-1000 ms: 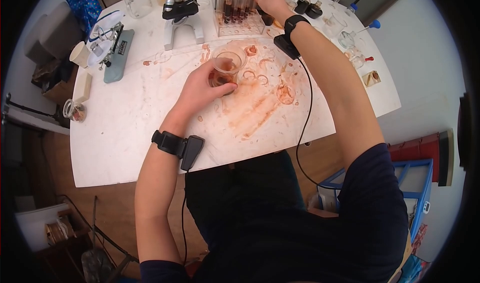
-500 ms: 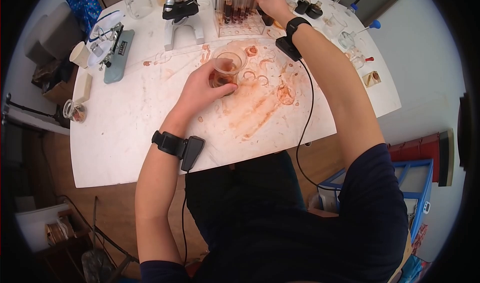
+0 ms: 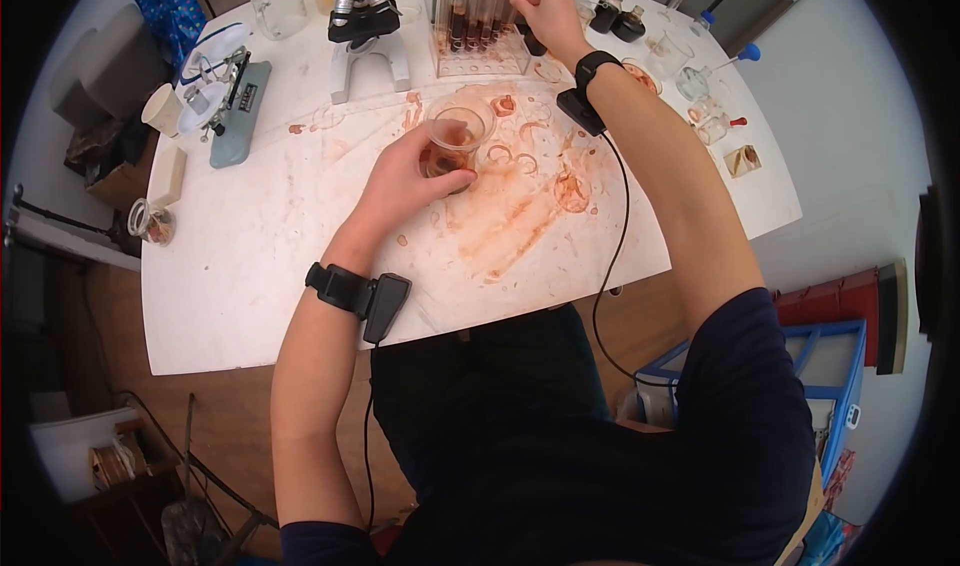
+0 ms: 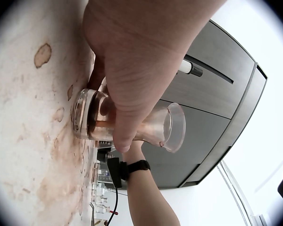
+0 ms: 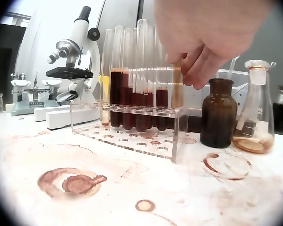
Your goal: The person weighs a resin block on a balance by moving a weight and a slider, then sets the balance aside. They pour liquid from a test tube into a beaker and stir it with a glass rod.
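My left hand (image 3: 400, 178) grips a clear glass flask (image 3: 466, 126) with a wide flared rim, upright on the stained table. Brown liquid shows low in it, and the thumb wraps its near side in the left wrist view. At the right end of a clear test tube rack (image 5: 177, 141), my right hand (image 5: 210, 37) pinches a narrow tan, upright, tube-like piece (image 5: 178, 84); its upper end is hidden by the fingers. Several test tubes (image 5: 141, 70) stand in the rack, most partly filled with dark red-brown liquid.
A brown bottle (image 5: 219, 115) and a conical flask (image 5: 254, 113) stand right of the rack. A microscope (image 3: 365, 26) and a balance scale (image 3: 235, 111) are to the left. More glassware (image 3: 692, 81) lines the right side. Brown rings and smears mark the table (image 3: 250, 266).
My right hand has shifted slightly right and toward me at the rack's right end. The left hand keeps its grip on the flask in nearly the same spot.
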Demonstrator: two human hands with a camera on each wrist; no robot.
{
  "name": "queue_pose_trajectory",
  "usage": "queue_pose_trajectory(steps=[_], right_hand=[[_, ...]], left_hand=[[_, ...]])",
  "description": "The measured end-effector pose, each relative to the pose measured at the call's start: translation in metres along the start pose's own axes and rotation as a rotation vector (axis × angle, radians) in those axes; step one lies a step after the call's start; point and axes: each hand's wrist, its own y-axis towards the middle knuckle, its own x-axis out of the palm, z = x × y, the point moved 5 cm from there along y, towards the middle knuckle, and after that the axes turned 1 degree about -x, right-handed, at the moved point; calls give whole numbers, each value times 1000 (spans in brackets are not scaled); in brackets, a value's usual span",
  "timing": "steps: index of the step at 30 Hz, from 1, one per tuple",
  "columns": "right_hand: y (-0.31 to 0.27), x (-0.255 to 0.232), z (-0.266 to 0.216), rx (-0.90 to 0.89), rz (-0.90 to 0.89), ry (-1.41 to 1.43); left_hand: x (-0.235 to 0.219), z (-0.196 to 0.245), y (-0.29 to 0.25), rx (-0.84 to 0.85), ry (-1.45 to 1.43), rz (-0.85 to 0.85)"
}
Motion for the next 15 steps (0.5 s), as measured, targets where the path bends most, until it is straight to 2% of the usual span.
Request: queue_pose_trajectory(steps=[3,6,9,12,15], right_hand=[[1,1,-5,-50,55,17],[-3,-5,-17,6,1,171],[1,-7,-19,8,-3,153],[2,-24,-33,60,-5,160],[-6,-48,-64,260,33,68]], left_hand=[[-1,1,-1,10,11,8],[0,2,-1,-11,-12,-4],[0,3,-1,-14,-20,-1],[-1,2,-1,0,10,-3],[0,-1,0,-11,7,-20]])
